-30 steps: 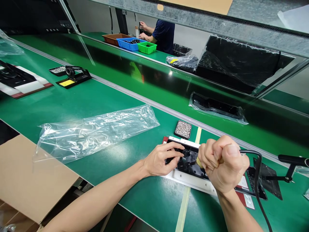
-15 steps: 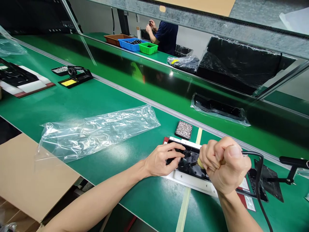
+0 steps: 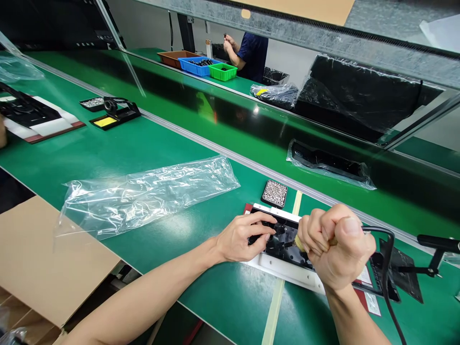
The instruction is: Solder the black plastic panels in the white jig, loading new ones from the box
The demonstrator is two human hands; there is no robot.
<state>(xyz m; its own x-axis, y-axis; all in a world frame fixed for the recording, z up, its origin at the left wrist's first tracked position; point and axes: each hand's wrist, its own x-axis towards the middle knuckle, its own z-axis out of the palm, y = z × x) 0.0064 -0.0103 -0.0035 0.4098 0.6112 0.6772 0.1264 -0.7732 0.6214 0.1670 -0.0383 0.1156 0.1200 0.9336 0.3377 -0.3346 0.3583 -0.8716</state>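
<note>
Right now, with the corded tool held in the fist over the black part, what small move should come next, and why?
Probably keep the tool pressed straight down. The right hand is fisted around the corded tool, its tip hidden at the black part in the white fixture. The left hand pins that part with its fingertips, so it looks steadied for it.

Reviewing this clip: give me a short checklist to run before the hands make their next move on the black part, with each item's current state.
1. Left hand steadying the black part: ok.
2. Right hand fisted around the corded tool: ok.
3. Tool tip seated on the part: cannot tell, hidden by the fist.
4. Black part lying in the white fixture: ok.
5. Cable off the part: ok.
6. Screw tray near the fixture: ok.
</note>
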